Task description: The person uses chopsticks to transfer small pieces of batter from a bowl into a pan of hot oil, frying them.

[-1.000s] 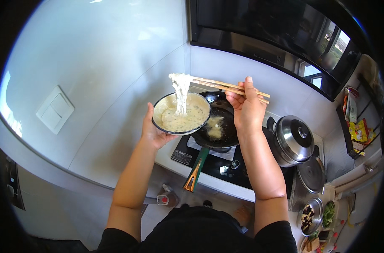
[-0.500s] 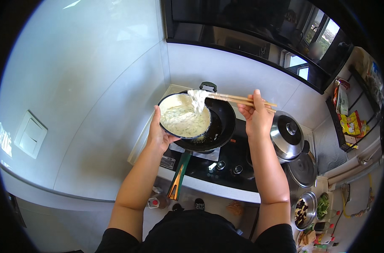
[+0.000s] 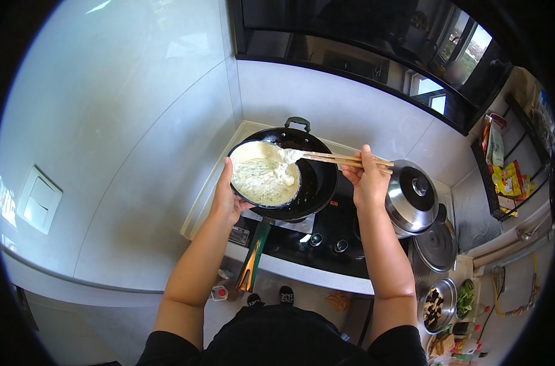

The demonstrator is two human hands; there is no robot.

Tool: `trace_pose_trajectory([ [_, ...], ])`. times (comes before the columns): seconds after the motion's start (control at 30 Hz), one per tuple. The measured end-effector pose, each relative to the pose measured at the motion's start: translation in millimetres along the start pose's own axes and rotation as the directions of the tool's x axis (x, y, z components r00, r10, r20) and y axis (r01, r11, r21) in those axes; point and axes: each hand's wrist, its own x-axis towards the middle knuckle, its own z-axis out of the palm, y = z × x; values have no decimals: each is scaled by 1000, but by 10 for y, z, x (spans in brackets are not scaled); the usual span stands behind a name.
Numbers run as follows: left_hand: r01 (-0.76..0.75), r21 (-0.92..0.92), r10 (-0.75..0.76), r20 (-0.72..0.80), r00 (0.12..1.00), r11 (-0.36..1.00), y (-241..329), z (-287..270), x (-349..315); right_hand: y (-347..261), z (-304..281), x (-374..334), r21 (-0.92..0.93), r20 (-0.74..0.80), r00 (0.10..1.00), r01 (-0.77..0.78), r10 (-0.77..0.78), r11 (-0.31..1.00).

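Holds chopsticks (image 3: pixel 326 158) lower than before, clamped in fingers of right hand (image 3: pixel 370 180); brings batter clump (image 3: pixel 289 156) to rim of bowl (image 3: pixel 253 150), likely portioning above wok (image 3: pixel 319 183); clamps bowl in left hand (image 3: pixel 225 198).

A glossy, bluish-white panelled wall (image 3: pixel 125 128) fills the left side, crossed by thin seams and marked with bright patches of reflected light; a square white plastic switch plate (image 3: pixel 40 200) is mounted on it. A plain whitish back wall (image 3: pixel 332 100) meets it in a corner, beneath a shiny black overhead panel (image 3: pixel 363 58) mirroring a bright window. A black metal rack (image 3: pixel 483 180) hangs at right. Below the white-edged countertop (image 3: pixel 320 274) lies a pale grey floor (image 3: pixel 314 300).
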Motion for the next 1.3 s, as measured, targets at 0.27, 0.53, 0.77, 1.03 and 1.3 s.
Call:
trace_pose_trajectory([
  [0.27,56,120,-47,-72,996,991,-202,7,368,294,-329,198,58,-153,988,15,-6,998],
  [0.53,126,197,-98,-145,985,972,-404,11,841,980,-591,456,-420,-87,960,207,-266,884],
  [0.77,147,189,-118,-154,981,971,-436,23,920,1141,-390,493,-796,99,958,239,-270,557],
  [1.03,155,182,-127,-158,979,971,-438,12,887,779,-115,669,-872,279,932,347,-231,345],
  [1.3,154,169,-125,-168,978,974,-433,34,810,954,-167,636,-718,576,755,651,-315,246],
])
